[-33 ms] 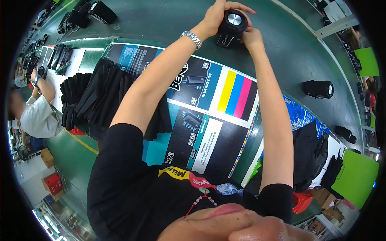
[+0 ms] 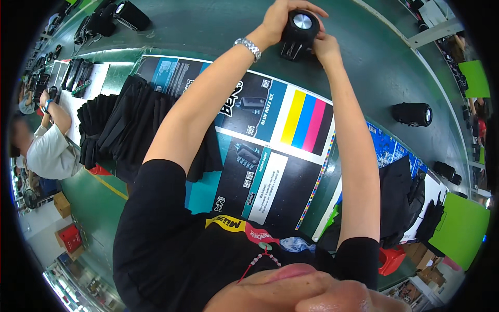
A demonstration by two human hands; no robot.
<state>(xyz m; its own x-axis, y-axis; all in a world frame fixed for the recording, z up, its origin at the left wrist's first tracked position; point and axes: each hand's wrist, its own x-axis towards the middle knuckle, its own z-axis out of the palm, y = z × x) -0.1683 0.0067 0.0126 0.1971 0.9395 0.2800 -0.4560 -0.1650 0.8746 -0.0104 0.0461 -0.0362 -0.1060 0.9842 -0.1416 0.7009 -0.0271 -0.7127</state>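
A black cylindrical portable speaker (image 2: 297, 43) stands on the green bench at the far middle, its round silver end facing up. My left hand (image 2: 278, 22) reaches round its left and far side, fingers curved over the far edge. From the right, my right hand (image 2: 326, 48) presses its bent fingers against the speaker's side. Part of those fingertips is hidden by the speaker. Between my arms a large printed sheet (image 2: 306, 125) with colour bars lies flat on the bench.
A pile of folded black cloth pieces (image 2: 122, 122) lies left, more black fabric (image 2: 397, 192) right. Other speakers (image 2: 411, 114) stand along the green bench (image 2: 358, 67), with another (image 2: 131, 15) at far left. A co-worker (image 2: 52, 145) sits at left; a green chair back (image 2: 460, 223) is at right.
The speaker has shifted very slightly toward the far edge, with both hands still on it. Nothing else visibly differs.
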